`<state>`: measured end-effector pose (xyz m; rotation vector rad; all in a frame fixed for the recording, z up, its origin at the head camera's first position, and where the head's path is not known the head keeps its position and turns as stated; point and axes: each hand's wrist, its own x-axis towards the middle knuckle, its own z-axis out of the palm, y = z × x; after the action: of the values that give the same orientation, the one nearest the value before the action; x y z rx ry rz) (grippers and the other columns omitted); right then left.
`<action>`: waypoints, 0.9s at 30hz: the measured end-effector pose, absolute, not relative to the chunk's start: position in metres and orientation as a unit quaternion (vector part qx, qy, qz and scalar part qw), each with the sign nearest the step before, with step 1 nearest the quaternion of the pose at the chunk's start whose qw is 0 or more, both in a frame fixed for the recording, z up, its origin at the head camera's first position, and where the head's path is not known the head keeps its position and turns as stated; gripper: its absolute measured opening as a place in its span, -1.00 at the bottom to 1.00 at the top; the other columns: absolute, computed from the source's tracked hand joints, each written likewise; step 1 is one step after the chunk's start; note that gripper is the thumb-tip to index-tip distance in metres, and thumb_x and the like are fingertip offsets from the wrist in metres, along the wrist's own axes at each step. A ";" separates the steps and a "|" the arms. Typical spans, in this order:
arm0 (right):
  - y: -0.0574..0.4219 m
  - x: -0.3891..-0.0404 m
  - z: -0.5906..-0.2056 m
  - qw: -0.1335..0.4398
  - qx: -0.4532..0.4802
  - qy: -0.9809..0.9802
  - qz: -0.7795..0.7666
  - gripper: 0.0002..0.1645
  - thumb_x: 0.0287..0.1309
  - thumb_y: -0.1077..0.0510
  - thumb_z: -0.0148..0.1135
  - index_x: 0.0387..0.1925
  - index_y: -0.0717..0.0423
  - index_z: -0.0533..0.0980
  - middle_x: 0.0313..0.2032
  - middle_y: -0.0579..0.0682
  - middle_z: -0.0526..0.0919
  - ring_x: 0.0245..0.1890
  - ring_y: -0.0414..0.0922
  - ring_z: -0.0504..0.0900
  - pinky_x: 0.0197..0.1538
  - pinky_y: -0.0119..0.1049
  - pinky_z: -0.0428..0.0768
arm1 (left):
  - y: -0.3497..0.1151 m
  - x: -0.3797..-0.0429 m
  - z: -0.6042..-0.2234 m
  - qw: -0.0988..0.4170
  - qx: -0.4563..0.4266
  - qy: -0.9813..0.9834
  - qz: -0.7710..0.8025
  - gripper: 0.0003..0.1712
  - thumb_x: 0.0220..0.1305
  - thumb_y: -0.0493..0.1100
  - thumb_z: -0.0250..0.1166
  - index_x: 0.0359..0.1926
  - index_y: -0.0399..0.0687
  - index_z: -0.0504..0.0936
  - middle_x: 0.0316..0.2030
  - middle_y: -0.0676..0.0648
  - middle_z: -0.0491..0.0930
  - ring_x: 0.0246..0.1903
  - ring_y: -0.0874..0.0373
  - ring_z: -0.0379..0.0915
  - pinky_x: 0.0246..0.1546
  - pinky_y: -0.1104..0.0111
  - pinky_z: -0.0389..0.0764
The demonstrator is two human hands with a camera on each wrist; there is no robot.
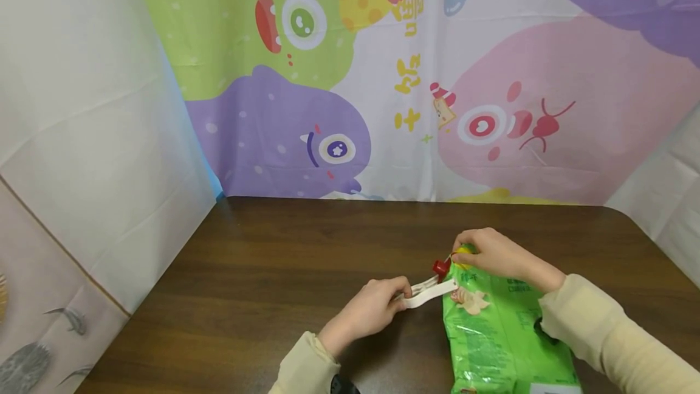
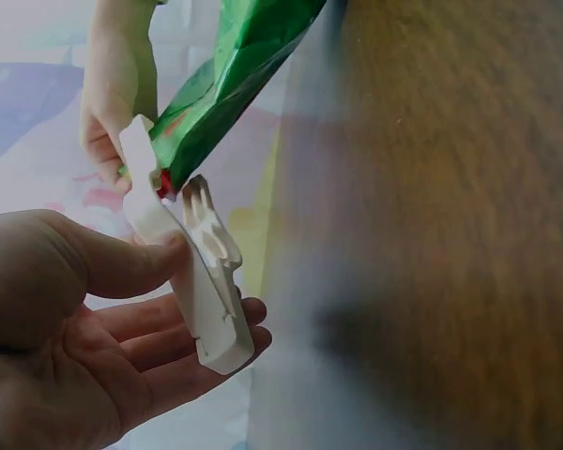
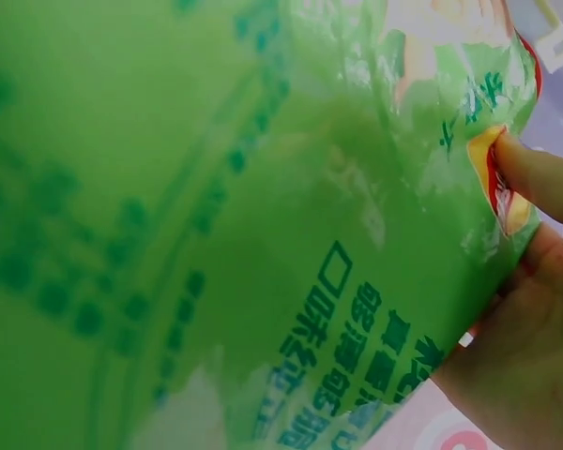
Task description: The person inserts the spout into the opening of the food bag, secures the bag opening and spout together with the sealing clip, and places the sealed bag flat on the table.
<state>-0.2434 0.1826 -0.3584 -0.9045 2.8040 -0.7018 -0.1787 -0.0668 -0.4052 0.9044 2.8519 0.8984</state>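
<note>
A white plastic bag clip (image 1: pixel 431 294) has its two arms spread apart. My left hand (image 1: pixel 374 307) holds it near the hinge; in the left wrist view the thumb (image 2: pixel 136 267) presses it against the fingers. The clip's free ends point at the upper left corner of a green snack bag (image 1: pixel 505 327), where a small red part (image 1: pixel 440 268) shows. My right hand (image 1: pixel 492 254) pinches the bag's top edge by a yellow patch. In the right wrist view, the thumb (image 3: pixel 541 178) lies on the bag's printed face and the fingers are partly hidden behind it.
The bag lies over the right part of a dark brown wooden table (image 1: pixel 246 297). A cartoon-printed curtain (image 1: pixel 404 157) hangs at the table's back edge. Pale cloth (image 1: pixel 98 108) hangs along the left side, and more white cloth (image 1: pixel 669 181) hangs at the right.
</note>
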 end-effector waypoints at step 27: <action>0.178 -0.243 -0.358 -0.068 -0.290 0.916 -0.269 -0.90 0.02 0.01 0.29 -0.40 -0.11 0.57 -0.39 -0.19 0.61 -0.54 -0.35 0.43 -0.46 -0.42 0.39 | -0.034 -0.176 -0.410 -0.084 0.219 0.888 0.396 -0.89 0.12 -0.24 0.26 -0.34 0.00 0.49 -0.56 0.09 0.37 -0.54 0.31 0.24 -0.53 0.54 0.27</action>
<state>-0.2434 0.1782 -0.3582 -0.9534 3.0080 -0.8842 -0.1761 -0.0345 -0.4095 0.7259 2.9496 1.3145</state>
